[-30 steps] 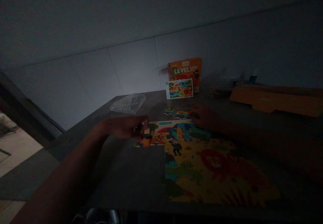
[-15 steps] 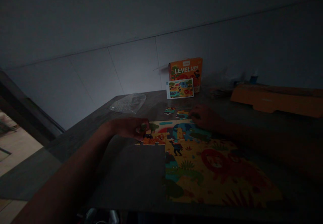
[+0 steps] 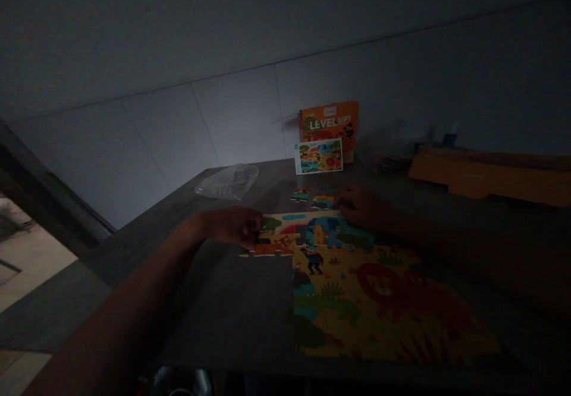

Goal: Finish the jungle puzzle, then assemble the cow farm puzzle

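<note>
A partly joined jigsaw puzzle [image 3: 330, 271] with lions, a crocodile and an elephant lies on the dark table. My left hand [image 3: 234, 226] is at the upper left end of its top strip, with bent fingers pressed together on a puzzle piece there, mostly hidden under them. My right hand [image 3: 363, 207] rests at the top edge with fingers curled; what is under them is hidden in the dark. Close to its fingertips lies a loose puzzle piece [image 3: 323, 202], and a second loose piece [image 3: 300, 195] sits slightly left of that.
Behind the pieces a picture card [image 3: 319, 156] leans against an orange puzzle box [image 3: 329, 116] by the wall. A clear plastic bag [image 3: 228, 182] lies at the back left. On the right is a long orange carton piece [image 3: 486, 176]. The table [image 3: 223, 313] is dimly lit.
The left fingers have shifted slightly and now cover more of the strip's left end, where a bit of green showed between them before. The right hand has hardly moved.
</note>
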Demonstrator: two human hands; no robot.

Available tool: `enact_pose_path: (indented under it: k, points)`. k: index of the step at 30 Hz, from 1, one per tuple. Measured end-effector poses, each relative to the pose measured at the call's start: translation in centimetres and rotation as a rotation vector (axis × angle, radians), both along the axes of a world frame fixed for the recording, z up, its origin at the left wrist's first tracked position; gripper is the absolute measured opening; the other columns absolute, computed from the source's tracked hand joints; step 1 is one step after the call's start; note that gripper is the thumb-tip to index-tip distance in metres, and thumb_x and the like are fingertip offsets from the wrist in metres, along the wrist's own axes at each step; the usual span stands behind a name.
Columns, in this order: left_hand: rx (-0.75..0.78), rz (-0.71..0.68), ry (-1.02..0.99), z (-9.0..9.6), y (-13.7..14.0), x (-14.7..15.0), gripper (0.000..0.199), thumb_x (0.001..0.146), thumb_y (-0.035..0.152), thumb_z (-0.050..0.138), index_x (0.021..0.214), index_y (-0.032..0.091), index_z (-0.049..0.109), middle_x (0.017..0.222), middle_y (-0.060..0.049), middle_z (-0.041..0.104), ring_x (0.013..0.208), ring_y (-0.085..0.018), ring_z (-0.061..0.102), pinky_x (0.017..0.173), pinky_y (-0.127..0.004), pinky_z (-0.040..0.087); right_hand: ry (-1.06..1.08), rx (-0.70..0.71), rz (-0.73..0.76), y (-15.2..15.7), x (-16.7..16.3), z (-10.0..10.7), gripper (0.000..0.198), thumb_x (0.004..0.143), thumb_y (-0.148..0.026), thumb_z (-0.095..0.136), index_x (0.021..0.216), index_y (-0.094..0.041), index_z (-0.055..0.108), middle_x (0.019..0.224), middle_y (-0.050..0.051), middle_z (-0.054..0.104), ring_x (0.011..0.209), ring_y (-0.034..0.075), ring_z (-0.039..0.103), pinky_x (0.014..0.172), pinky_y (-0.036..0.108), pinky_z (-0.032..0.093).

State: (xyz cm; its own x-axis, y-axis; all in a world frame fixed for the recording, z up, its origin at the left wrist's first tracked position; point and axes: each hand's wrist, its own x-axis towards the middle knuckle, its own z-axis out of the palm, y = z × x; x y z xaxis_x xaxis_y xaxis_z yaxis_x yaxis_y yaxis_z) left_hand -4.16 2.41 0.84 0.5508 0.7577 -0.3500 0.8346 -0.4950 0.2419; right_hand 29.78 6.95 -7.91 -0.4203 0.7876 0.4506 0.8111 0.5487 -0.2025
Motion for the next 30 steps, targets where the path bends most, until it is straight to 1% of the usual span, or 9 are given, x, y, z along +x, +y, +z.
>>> enact_pose_path:
  k: [6,10,14,18,20,23,26,28,30]
  points:
    - [-0.029,-0.065,0.046,-0.1,0.2,0.3,0.010,0.076,0.022,0.068,0.076,0.017,0.060,0.073,0.000,0.062,0.070,-0.015,0.059,0.061,-0.022,0.039,-0.008,0.015,-0.022,-0.1,-0.1,0.1,0.020,0.080,-0.014,0.058,0.091,-0.018,0.075,0.096,0.009,0.068,0.092,0.023,0.062,0.084,0.031,0.046]
    - [0.024,-0.051,0.038,-0.1,0.0,0.6,0.011,0.073,0.020,0.069,0.080,0.017,0.062,0.076,0.000,0.064,0.071,-0.015,0.059,0.061,-0.023,0.038,0.015,0.008,-0.037,-0.4,-0.1,0.6,0.023,0.084,-0.011,0.053,0.090,-0.016,0.074,0.096,0.011,0.070,0.092,0.024,0.063,0.087,0.033,0.046]
    - [0.082,-0.054,-0.043,-0.5,-0.3,1.6,0.009,0.078,0.019,0.062,0.087,0.016,0.062,0.079,-0.001,0.064,0.071,-0.015,0.059,0.063,-0.024,0.039,0.085,0.010,-0.093,-0.4,-0.1,0.8,0.029,0.081,-0.003,0.049,0.092,-0.016,0.073,0.101,0.010,0.072,0.095,0.023,0.064,0.091,0.033,0.045]
    - [0.078,-0.104,-0.137,-1.3,-0.2,2.4,0.004,0.083,0.020,0.058,0.084,0.017,0.060,0.081,-0.002,0.065,0.074,-0.016,0.060,0.065,-0.024,0.041,0.068,-0.001,-0.092,-0.5,-0.5,0.9,0.023,0.085,-0.014,0.055,0.097,-0.016,0.074,0.102,0.010,0.074,0.092,0.023,0.066,0.088,0.034,0.047]
    - [0.105,-0.143,-0.186,-1.8,-0.1,2.6,0.007,0.086,0.023,0.058,0.087,0.017,0.061,0.087,-0.004,0.066,0.077,-0.016,0.061,0.068,-0.025,0.043,0.022,-0.014,-0.048,-0.7,-0.7,0.9,0.025,0.086,-0.020,0.058,0.105,-0.017,0.074,0.103,0.009,0.074,0.093,0.024,0.066,0.089,0.035,0.047]
    - [0.212,-0.199,-0.266,-2.5,0.0,3.0,0.017,0.092,0.031,0.056,0.096,0.016,0.064,0.097,-0.007,0.064,0.084,-0.018,0.061,0.074,-0.027,0.047,-0.006,-0.029,-0.009,-1.0,-0.8,1.0,0.031,0.084,-0.024,0.062,0.112,-0.018,0.073,0.105,0.009,0.074,0.095,0.025,0.066,0.089,0.035,0.047]
    - [0.316,-0.270,-0.345,-3.5,-0.3,4.0,0.034,0.095,0.042,0.056,0.115,0.016,0.063,0.116,-0.012,0.059,0.106,-0.023,0.059,0.091,-0.033,0.049,0.065,-0.023,-0.020,-1.0,-0.8,1.1,0.025,0.086,-0.022,0.058,0.102,-0.016,0.075,0.100,0.009,0.075,0.090,0.023,0.067,0.084,0.032,0.048]
    - [0.372,-0.308,-0.381,-4.2,-0.5,4.7,0.048,0.093,0.048,0.060,0.128,0.015,0.057,0.129,-0.015,0.054,0.121,-0.028,0.052,0.102,-0.040,0.045,0.122,-0.002,-0.057,-0.9,-0.7,1.1,0.024,0.088,-0.018,0.053,0.094,-0.014,0.075,0.096,0.010,0.075,0.087,0.022,0.067,0.082,0.031,0.048]
    - [0.420,-0.338,-0.392,-4.8,-0.7,5.5,0.056,0.091,0.049,0.063,0.133,0.013,0.055,0.134,-0.018,0.050,0.126,-0.031,0.048,0.107,-0.045,0.042,0.167,0.027,-0.103,-0.7,-0.6,1.1,0.024,0.087,-0.013,0.050,0.090,-0.013,0.075,0.094,0.010,0.075,0.086,0.021,0.066,0.080,0.029,0.048]
